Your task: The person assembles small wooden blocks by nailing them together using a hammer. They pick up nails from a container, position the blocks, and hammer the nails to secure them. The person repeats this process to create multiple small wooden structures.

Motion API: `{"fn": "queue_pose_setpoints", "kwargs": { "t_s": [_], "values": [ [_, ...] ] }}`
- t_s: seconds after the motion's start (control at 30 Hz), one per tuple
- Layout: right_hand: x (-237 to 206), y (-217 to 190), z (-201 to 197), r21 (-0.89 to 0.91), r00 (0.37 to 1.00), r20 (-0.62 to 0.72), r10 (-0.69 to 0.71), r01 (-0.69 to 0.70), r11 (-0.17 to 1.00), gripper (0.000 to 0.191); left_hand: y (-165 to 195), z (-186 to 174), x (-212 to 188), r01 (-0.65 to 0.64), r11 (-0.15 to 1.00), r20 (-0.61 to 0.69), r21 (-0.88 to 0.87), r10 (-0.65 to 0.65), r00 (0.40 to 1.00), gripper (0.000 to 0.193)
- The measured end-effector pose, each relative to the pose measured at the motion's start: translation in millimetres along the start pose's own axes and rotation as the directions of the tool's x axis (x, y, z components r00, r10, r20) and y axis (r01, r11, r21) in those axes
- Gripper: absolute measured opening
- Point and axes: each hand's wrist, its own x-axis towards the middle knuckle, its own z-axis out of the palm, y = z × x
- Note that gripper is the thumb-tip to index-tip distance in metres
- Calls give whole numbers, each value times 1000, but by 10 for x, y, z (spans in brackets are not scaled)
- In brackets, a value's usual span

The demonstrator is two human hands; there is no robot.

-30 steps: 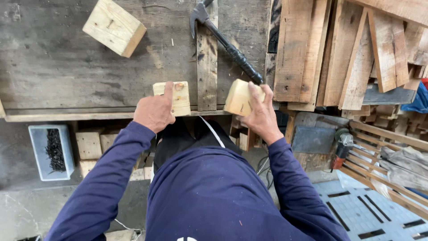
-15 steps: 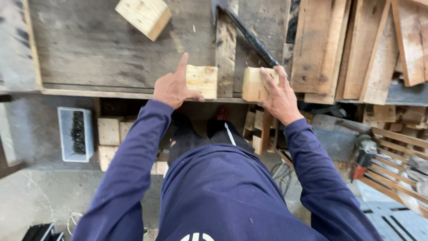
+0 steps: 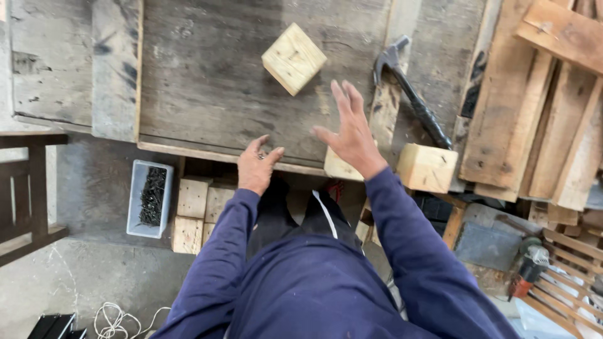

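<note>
while rough square blocks (image 3: 426, 167) rest, right hand (image 3: 352, 135) spreads.

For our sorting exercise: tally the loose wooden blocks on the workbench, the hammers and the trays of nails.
Wooden blocks on the workbench: 3
Hammers: 1
Trays of nails: 1
Total: 5

A weathered grey plank workbench (image 3: 207, 94) is seen spread ahead of the hands, its front edge just below them. Bare concrete floor (image 3: 88, 263) is shown beneath, lit by flat daylight. To the left of the hands a dark wooden frame (image 3: 31, 188) is seen (only partly in view). Stacked pale boards (image 3: 540, 113) are piled to the right, with slatted pallet wood (image 3: 565, 276) lower right.
</note>
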Motion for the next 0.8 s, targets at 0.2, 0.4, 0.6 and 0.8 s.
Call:
{"fn": "queue_pose_setpoints", "kwargs": {
  "t_s": [0.2, 0.4, 0.6, 0.8],
  "values": [
    [1146, -157, 574, -106, 986, -66, 154, -160, 981, 122, 169, -278, 572, -96, 995, 1, 41, 96, 995, 64],
    [635, -105, 642, -90, 976, 217, -28, 49, 995, 109, -27, -552, 655, -135, 988, -9, -72, 134, 991, 61],
    [-168, -225, 836, -103, 946, 322, -41, 78, 992, 121, -340, -413, 174, -62, 978, 211, -198, 104, 972, 60],
    [-250, -223, 959, -143, 963, 264, 49, -11, 990, 122, -332, -346, 82, -198, 977, 155, -73, 207, 966, 61]
  ]
}}
